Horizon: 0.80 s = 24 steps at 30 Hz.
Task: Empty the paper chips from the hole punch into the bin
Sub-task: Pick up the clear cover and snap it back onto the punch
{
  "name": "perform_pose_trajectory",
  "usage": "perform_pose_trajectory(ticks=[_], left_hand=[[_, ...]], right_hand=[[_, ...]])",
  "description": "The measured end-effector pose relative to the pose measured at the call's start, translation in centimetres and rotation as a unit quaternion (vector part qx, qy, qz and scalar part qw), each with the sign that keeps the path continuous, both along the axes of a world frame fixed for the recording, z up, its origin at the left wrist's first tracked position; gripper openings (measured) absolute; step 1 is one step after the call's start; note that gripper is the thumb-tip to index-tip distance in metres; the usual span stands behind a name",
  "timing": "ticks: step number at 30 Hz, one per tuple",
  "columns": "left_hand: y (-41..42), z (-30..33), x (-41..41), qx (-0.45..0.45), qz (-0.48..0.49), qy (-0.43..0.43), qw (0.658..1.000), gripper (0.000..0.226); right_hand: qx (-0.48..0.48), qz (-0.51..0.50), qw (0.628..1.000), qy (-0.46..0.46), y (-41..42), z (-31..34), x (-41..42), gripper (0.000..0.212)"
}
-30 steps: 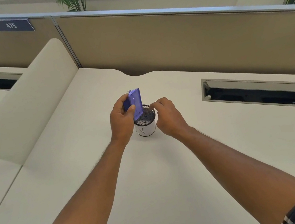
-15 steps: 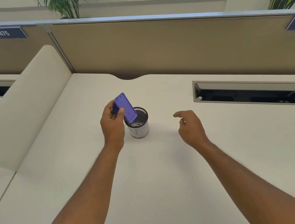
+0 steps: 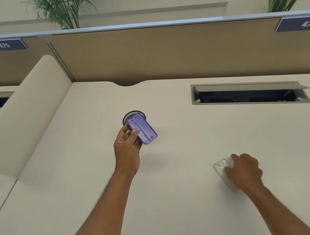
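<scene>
Your left hand (image 3: 127, 150), grip clenched round purple punch (image 3: 142, 129), underside facing you, tilted, in front of bin (image 3: 133, 114). Your right hand (image 3: 243, 171) grasping clear cover (image 3: 220, 168) flat on counter (image 3: 184, 195), well apart from bin.

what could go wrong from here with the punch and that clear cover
1. The left hand holds the purple hole punch with its underside showing and most of it out past the bin's rim; any chips left inside could spill on the desk.
2. The right hand is reaching for the clear cover, which is pale and hard to see against the desk; the grip may slip, or it may slide off.
</scene>
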<state>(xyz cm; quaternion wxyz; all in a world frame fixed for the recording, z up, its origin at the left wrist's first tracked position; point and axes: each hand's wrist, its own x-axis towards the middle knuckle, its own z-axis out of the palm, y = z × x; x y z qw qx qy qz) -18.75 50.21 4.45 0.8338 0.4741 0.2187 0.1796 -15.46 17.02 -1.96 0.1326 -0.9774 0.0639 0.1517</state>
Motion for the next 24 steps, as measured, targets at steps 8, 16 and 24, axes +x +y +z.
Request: perform_pose_trajectory(ticks=[8, 16, 24], left_hand=[[-5.8, -1.2, -2.9, -0.023, -0.053, 0.029, 0.998, 0.027], [-9.9, -1.7, -5.6, -0.043, -0.089, 0.046, 0.994, 0.028], [-14.4, -1.6, -6.8, -0.065, -0.110, 0.063, 0.990, 0.032]], right_hand=[[0.035, 0.016, 0.999, -0.009, -1.3, -0.3, -2.8, 0.041], [0.059, 0.038, 0.997, -0.013, -0.8, -0.4, -4.3, 0.051], [0.322, -0.055, 0.945, 0.023, -3.1, 1.0, -5.7, 0.027]])
